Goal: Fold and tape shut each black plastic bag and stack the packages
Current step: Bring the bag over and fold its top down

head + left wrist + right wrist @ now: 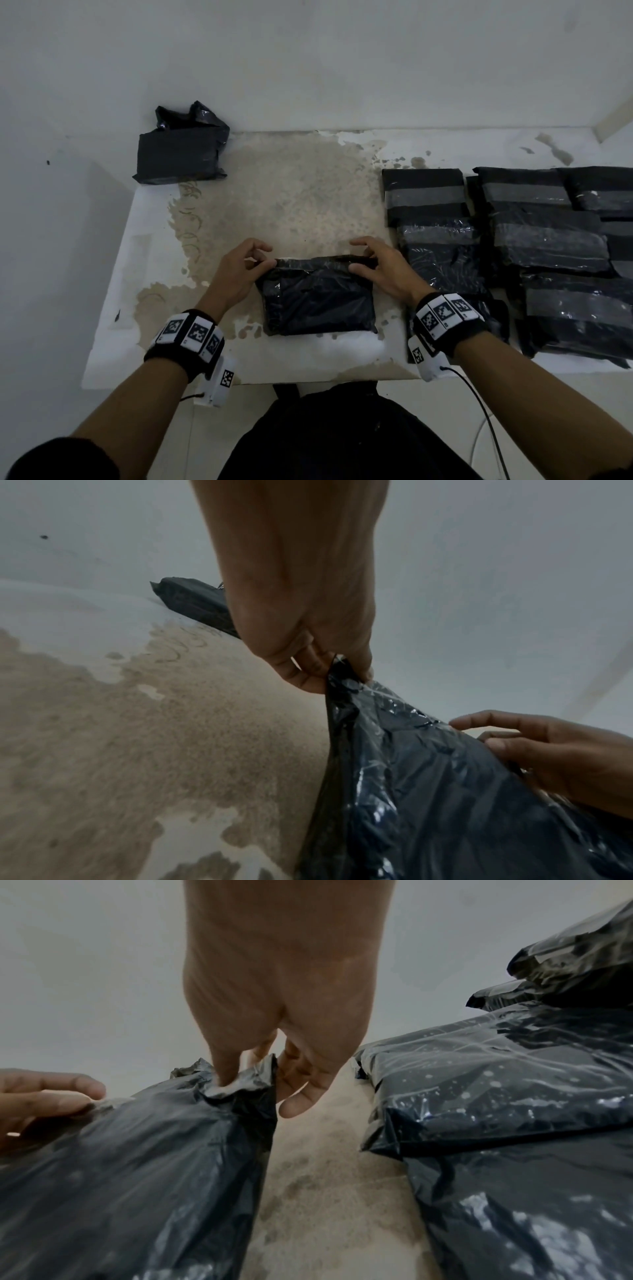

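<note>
The black plastic bag (317, 296) lay on the table (144, 219) directly in front of the person, between the 2 hands, with its open far edge turned up. The left hand (239, 270) pinched the far left corner of that edge between thumb and fingertips, as the left wrist view showed plainly; its other fingers were curled loosely above. The right hand (378, 270) pinched the far right corner the same way, thumb pressed on top of the bunched film and fingers behind it. Each grip was therefore closed on the bag's flap, not on its filled body.

The film looked thin, glossy and crinkled, so it would likely be soft, light and rather slippery, and apt to spring back out of a fold unless held flat. The body seemed padded and yielding, not rigid. The 2 far corners appeared the right places to hold, since tension between them would keep the flap straight while it was turned over; a single central pinch would probably let it bunch.

By count: 1 bag was in hand. 1 more black bag (181, 150) sat at the table's far left corner, its top crumpled and open. To the right lay the taped packages (548, 240), overlapping in 2 rough rows; at least 7 could be made out, though the overlap and frame edge left the exact number uncertain. No tape roll was visible.
</note>
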Available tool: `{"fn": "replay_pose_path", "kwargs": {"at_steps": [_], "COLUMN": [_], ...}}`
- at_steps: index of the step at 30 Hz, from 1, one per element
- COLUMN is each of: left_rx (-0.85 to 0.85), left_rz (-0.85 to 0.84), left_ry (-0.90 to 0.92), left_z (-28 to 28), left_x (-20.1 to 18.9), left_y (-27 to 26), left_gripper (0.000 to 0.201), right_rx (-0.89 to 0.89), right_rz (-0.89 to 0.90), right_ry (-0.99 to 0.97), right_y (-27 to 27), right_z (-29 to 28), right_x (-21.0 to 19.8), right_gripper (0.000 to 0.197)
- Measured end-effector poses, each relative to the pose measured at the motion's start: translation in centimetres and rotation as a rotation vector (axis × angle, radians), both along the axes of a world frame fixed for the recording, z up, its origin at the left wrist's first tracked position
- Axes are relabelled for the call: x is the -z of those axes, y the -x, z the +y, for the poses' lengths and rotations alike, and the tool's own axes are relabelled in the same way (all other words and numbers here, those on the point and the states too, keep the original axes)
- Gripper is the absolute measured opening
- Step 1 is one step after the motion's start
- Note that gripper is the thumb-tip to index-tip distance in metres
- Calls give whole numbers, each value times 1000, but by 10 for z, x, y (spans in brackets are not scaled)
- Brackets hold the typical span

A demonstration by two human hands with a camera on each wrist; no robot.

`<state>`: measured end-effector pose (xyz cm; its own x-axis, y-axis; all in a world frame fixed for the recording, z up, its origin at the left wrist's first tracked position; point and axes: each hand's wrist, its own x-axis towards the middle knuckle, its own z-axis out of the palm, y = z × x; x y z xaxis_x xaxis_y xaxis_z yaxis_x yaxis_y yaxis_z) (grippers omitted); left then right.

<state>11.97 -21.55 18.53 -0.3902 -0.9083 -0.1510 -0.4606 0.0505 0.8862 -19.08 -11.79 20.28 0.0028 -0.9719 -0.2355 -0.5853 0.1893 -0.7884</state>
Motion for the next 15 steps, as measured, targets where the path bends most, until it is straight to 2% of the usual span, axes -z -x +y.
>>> {"fn": "replay_pose_path", "kwargs": {"at_steps": [2,3,6,9,11,15], "left_rx": [34,59,178,285,266,154], "left_rz": [8,-7,-174,-285,-302,-298], "left_ry": [-1,11,149,259,272,240], "left_z": [2,3,1,-4,-8,-4], "left_x": [1,1,-1,-7,-6,-1], "left_y": [0,0,-2,-4,-4,7], "left_gripper": [18,20,20,12,13,16], "right_rx": [-40,-65,-114,-63,-33,-21], "right_rz": [-2,13,64,-45,-81,-45], "right_ry": [-94,-123,-116,-84,-61,-19], "right_y": [-3,-4,-3,-2,-3,-6], "right_z": [-3,-5,-12,-14,-15,-20], "right_x": [-4,-3,3,5,3,2], "right_gripper": [56,55,25,15,15,17]}}
